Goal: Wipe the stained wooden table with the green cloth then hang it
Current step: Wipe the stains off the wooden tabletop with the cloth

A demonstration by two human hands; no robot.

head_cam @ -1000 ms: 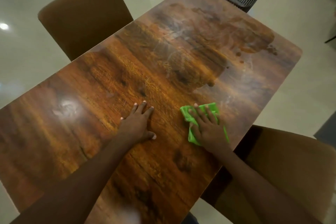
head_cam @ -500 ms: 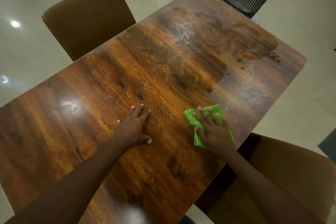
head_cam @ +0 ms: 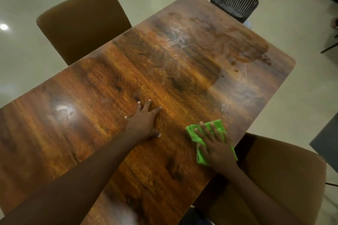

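Head view: pressing the green cloth [head_cam: 192, 133] flat under the right hand [head_cam: 215, 148], fingers straight and apart, at the right edge of the wooden table [head_cam: 91, 115], beside a brown chair [head_cam: 283, 170]. Bracing with the left hand [head_cam: 144, 124], fingers spread on bare wood, open tabletop ahead up to the stains [head_cam: 228, 47]. Since a second ago, cloth drawn back nearer; left hand unmoved.

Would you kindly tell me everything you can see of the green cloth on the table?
The green cloth is bright lime, soft-looking fabric, bunched into a small folded pad with rumpled edges. It lies on the wooden table near its right edge. The right hand presses on it with spread, straight fingers and covers its middle, so only the far corner, left side and near edges show. Nothing else touches it.
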